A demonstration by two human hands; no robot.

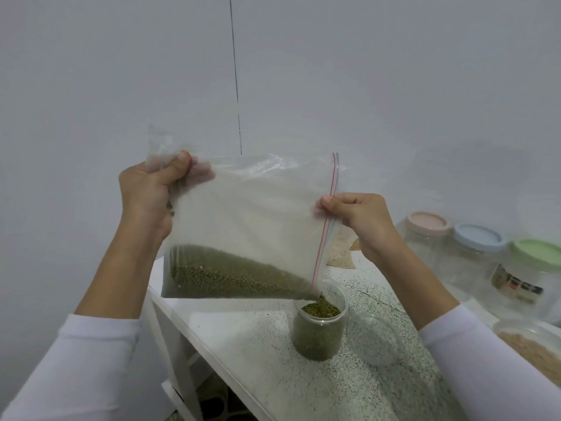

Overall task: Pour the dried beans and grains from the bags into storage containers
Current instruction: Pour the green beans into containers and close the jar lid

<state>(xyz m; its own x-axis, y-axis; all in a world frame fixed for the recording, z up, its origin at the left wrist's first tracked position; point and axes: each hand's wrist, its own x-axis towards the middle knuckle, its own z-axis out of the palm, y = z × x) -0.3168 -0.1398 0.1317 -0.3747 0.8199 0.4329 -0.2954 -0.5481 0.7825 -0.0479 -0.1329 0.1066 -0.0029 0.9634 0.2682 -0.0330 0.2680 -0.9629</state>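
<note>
While both hands pinch the tilted zip bag [252,214], left hand [148,196] high and right hand [355,217] at the seal, green beans [230,275] stream into the nearly full jar [318,326]. Next, I judge, level the bag before it overflows.

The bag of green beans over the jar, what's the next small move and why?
Probably raise the left hand a little to tilt the bag more steeply. Many green beans remain along its lower edge, and the jar under the open corner is not yet full. The right hand holds the zip edge.
</note>
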